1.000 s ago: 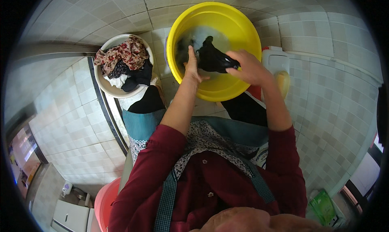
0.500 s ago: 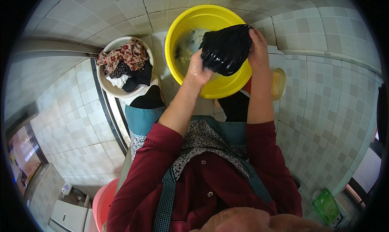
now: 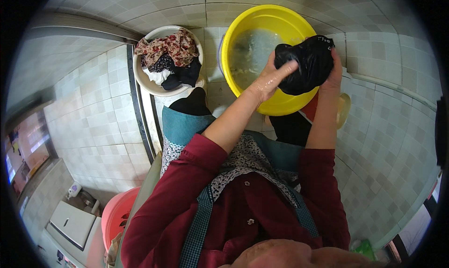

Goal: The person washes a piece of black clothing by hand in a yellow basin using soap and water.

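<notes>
Here we are over the yellow basin [image 3: 266, 108], and the black cloth [image 3: 306, 67] is up in the air, bunched into a rounded, glossy bundle above the basin's right half. Our left hand [image 3: 272, 82] grasps its left side, thumb laid across the front and a little blurred; our right hand [image 3: 333, 76] grips the far right edge, with part of that hold hidden behind the fabric. Two hands, one cloth — and how hard either one squeezes, we cannot tell.

To handle this well, we'd want both grips firm, because the fabric looks wet and would likely slip or sag. Wrists level, folds gathered between the palms, and the bundle low over the cloudy water [image 3: 252, 53], so any drips land inside.

Now the edges! The bundle overlaps the basin's right rim in our view; whether it touches, we can't say. Beyond lie the tiled wall [image 3: 383, 53] and a pale yellow dish [image 3: 344, 111], so swinging right looks tight. Leftward is kinder: the basin's left half lies open beneath us — though farther over, the white bowl [image 3: 142, 85] sits near, heaped with a floral cloth [image 3: 180, 48] and other fabrics.
</notes>
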### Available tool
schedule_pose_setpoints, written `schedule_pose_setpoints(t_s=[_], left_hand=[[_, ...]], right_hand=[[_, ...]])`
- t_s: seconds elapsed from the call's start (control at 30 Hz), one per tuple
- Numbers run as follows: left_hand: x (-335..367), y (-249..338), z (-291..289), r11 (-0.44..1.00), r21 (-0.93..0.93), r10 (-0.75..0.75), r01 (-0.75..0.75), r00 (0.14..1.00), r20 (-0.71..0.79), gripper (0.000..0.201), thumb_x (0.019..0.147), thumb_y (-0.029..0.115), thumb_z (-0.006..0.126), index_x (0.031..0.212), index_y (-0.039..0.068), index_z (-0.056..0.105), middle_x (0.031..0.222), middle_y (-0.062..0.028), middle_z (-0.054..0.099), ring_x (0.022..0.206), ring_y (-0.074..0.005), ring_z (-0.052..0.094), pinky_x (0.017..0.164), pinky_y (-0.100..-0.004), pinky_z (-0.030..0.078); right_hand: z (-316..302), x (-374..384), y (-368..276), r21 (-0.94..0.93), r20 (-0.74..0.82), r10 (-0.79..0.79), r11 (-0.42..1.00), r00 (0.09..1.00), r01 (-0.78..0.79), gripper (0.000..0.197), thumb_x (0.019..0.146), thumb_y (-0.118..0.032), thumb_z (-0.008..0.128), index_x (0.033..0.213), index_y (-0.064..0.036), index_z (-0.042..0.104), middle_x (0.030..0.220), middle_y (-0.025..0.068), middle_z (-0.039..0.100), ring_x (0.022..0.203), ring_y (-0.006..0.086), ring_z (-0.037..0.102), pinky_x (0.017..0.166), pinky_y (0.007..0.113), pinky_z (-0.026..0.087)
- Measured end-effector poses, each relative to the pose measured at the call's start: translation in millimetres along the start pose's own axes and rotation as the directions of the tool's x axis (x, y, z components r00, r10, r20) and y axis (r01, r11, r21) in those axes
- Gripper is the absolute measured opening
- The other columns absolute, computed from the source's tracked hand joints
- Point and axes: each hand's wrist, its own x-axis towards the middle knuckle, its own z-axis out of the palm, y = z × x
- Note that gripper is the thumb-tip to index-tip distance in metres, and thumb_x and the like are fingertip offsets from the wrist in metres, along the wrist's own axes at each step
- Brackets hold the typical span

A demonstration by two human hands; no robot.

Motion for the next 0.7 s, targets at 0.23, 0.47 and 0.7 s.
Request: schedule_pose_setpoints(t_s=[0.23,0.47,0.7], left_hand=[[4,3,-2,0.548,0.773,0.209,-0.319,0.947,0.242,0.088,0.060,0.028,0.084,0.129,-0.004,0.040,0.122,-0.0233,0.054,0.115,-0.0344,0.053,0.098,-0.0373,0.041],[12,-29,-5,-0.242,0.963,0.283,-0.122,0.940,0.190,0.050,0.065,0.018,0.077,0.102,-0.002,0.052,0.094,-0.0200,0.059,0.090,-0.0364,0.060,0.082,-0.0408,0.051],[17,-48,-19,-0.607,0.781,0.211,-0.150,0.916,0.340,0.035,0.069,0.018,0.073,0.092,-0.001,0.055,0.090,-0.0169,0.058,0.083,-0.0324,0.060,0.068,-0.0361,0.054]], right_hand=[[-3,24,12,-0.624,-0.362,-0.138,0.770,0.922,-0.130,0.038,0.081,-0.024,0.066,0.107,0.0030,0.060,0.102,0.0123,0.065,0.089,0.0212,0.064,0.077,0.033,0.051],[-14,43,45,-0.955,-0.213,-0.406,-0.106,0.889,-0.277,0.048,0.074,-0.033,0.059,0.097,0.0085,0.061,0.096,0.0310,0.062,0.094,0.0449,0.059,0.085,0.045,0.046],[-22,29,62,-0.905,-0.277,-0.366,-0.211,0.888,-0.369,0.046,0.079,-0.032,0.059,0.103,0.0071,0.059,0.098,0.0311,0.062,0.095,0.0446,0.060,0.085,0.047,0.047]])
